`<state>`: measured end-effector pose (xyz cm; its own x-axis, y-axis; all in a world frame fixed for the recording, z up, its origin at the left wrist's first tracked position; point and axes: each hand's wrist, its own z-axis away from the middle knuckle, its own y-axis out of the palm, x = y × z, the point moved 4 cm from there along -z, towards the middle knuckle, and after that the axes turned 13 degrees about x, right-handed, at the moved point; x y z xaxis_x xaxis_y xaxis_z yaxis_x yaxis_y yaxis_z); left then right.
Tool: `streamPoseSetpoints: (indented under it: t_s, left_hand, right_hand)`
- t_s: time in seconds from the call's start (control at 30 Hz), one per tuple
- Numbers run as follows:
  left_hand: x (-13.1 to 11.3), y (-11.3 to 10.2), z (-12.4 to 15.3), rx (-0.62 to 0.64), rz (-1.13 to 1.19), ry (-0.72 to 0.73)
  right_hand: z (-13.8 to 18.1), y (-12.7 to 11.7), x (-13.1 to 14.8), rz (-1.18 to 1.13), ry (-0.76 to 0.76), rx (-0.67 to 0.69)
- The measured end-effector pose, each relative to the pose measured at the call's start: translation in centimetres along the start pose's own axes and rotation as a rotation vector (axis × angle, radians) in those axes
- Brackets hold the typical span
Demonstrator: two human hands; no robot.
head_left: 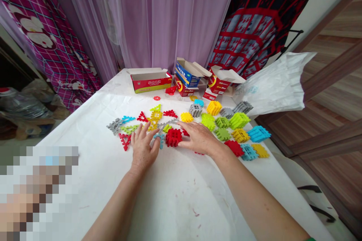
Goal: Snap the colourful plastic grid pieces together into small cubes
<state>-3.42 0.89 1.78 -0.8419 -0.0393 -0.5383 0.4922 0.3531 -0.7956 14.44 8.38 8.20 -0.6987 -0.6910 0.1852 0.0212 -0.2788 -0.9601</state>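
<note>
My left hand point(143, 148) hovers with its fingers spread over loose plastic building pieces and holds nothing. Near its thumb a light blue piece point(161, 140) is partly covered. By its wrist side lies a red triangular piece point(125, 141), with a yellow-green strip point(129, 129) just behind. My right hand point(198, 137) is open, thumb and fingers apart, at the right side of a red stack of square lattice pieces point(173, 137). Whether the thumb touches that stack, I cannot tell. Small green pieces point(166, 128) and yellow squares point(156, 115) lie beyond both hands.
Sorted stacks stand at the right, among them a blue stack point(258, 134) and a lime stack point(239, 120). Behind are a red carton point(151, 82), a blue box point(186, 75) and a white bag point(274, 82). A pixelated patch covers the left table edge.
</note>
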Motion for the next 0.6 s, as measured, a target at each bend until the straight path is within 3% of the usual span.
streamPoseSetpoints:
  t_s: [0.23,0.6]
  left_hand:
    - [-1.4,0.9,0.6,0.149,-0.069,0.073]
    - [-1.8,1.1,0.8,0.183,-0.076,0.09]
  right_hand:
    - [0.7,0.1,0.0,0.015,0.039,-0.013]
    - [1.0,0.2,0.1,-0.016,0.031,-0.013]
